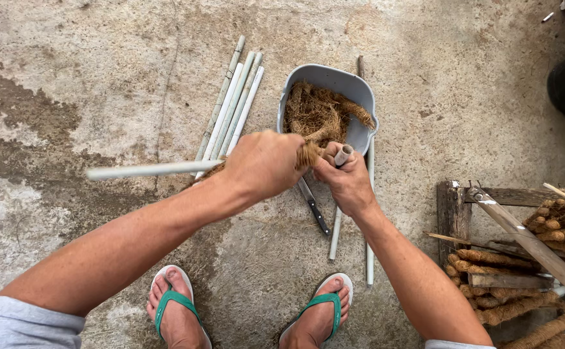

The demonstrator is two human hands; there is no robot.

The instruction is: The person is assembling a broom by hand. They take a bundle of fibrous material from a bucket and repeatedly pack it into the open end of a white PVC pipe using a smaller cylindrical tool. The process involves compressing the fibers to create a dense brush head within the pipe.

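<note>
On the concrete floor (pixel 101 77), a grey tub (pixel 360 90) of brown fibre (pixel 318 113) stands just beyond the hands. Winding fibre onto the white pipe (pixel 153 170) probably goes best with steady tension and close turns. The left hand (pixel 263 161) is clamped around pipe and fibre; the right hand (pixel 347 184) is closed on the pipe's end (pixel 344 155).

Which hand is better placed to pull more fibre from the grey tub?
Probably the right hand: it sits just below the grey tub of coconut fibre, holding only the pipe's end. The left hand is wrapped around the fibre-covered pipe, supporting it.
</note>
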